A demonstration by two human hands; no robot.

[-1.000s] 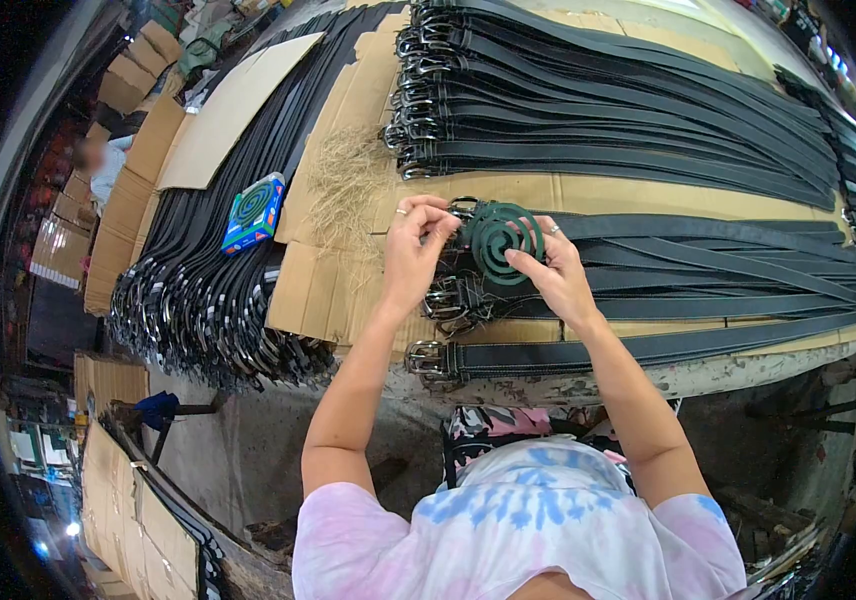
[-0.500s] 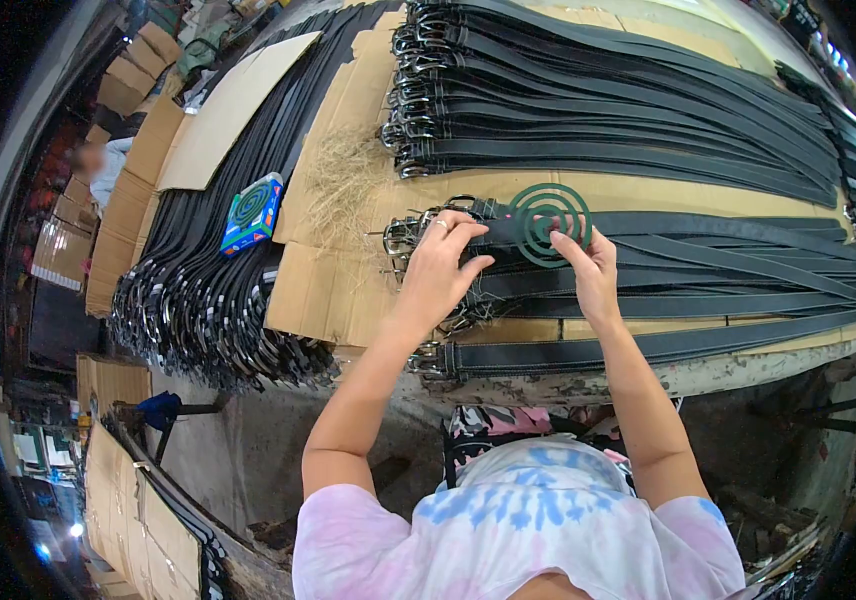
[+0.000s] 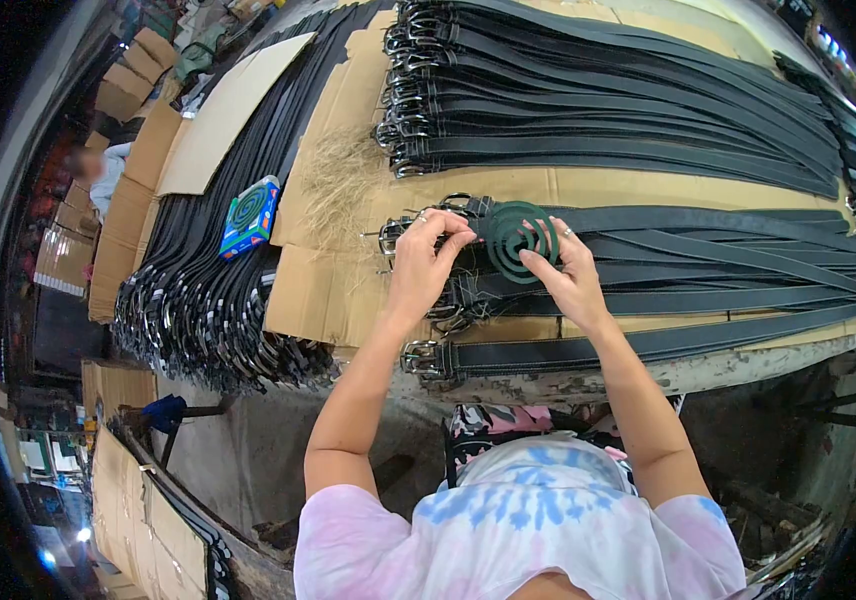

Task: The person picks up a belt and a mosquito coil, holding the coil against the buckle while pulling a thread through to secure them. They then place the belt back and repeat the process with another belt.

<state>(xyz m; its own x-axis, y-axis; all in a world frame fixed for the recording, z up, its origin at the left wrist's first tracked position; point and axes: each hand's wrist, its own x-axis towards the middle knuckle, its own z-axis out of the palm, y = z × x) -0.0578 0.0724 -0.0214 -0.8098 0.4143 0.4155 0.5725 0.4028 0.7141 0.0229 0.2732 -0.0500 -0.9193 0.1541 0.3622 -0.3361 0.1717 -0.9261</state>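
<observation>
A dark green mosquito coil (image 3: 511, 212) is held up above the black belts (image 3: 668, 218). My right hand (image 3: 570, 280) grips it from the right, the thumb on the coil's face near its middle. Just left of the coil is my left hand (image 3: 426, 258), its thumb and fingertips pinched together. Whatever sits in that pinch, if anything, is too small to make out. Beneath my left hand are the metal buckles (image 3: 468, 203) of the belts and some loose threads.
A blue box (image 3: 250, 216) picturing a green coil lies on a belt pile (image 3: 198, 290) at left. More belts (image 3: 598, 90) cover the far cardboard (image 3: 323, 280), with a tangle of pale threads (image 3: 343, 180) beside them. A person (image 3: 106, 172) is at far left.
My right hand has brought the coil leftward and slightly down, closer to my left hand, and the coil has tilted. My left thumb and fingers, apart before, have come together.
</observation>
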